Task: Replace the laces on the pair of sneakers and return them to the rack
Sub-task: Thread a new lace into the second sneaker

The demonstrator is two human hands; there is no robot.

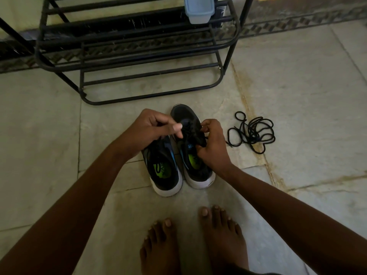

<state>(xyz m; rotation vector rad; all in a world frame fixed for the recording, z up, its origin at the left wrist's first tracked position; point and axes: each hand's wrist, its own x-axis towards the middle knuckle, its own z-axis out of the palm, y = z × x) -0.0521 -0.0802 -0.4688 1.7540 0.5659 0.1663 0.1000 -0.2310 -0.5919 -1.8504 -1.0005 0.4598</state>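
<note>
Two black sneakers with white soles and green insoles stand side by side on the floor, the left sneaker (165, 171) and the right sneaker (195, 161), heels toward me. My left hand (151, 128) hovers over the left sneaker's front and pinches a black lace over the right sneaker's eyelets. My right hand (213, 143) grips the right sneaker's tongue and lace area. A loose black lace (252, 132) lies tangled on the floor to the right of the sneakers. The black metal shoe rack (139, 46) stands just beyond them.
A pale blue plastic box (199, 9) sits on an upper rack shelf. My bare feet (198, 241) stand on the tiled floor just behind the sneakers. A patterned dark border runs along the wall base behind the rack.
</note>
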